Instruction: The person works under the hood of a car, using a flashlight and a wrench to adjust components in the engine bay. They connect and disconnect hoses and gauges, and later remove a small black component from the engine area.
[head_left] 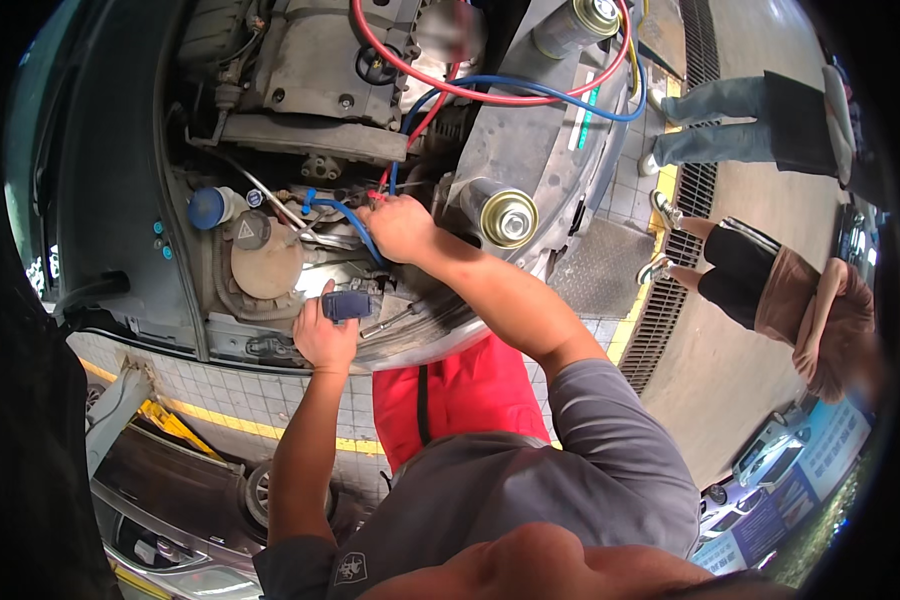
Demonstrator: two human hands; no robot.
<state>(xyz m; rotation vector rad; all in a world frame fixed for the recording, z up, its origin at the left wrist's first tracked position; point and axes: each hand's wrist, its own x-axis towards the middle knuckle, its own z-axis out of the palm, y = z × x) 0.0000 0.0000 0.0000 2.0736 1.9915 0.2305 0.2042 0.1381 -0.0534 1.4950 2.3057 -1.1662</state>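
My left hand (pixel 326 338) is at the front edge of the engine bay, its fingers around a small, dark blue, boxy device (pixel 348 306) whose exact kind I cannot make out. A bright patch of light falls on the parts just beyond it. My right hand (pixel 400 230) reaches in from the right, fingers closed at a red coupler (pixel 376 195) that joins a red hose (pixel 428 127). Its fingertips are partly hidden. Close beside it, a blue hose (pixel 348 212) ends in a blue coupler (pixel 310 198) on a metal line.
Two metal cans, one near (pixel 507 216) and one far (pixel 576 26), stand on the right side of the bay. A round plastic reservoir (pixel 267 268) with a dark cap and a blue cap (pixel 207 208) lie left of my hands. Two people stand at right beyond a floor grate (pixel 658 325).
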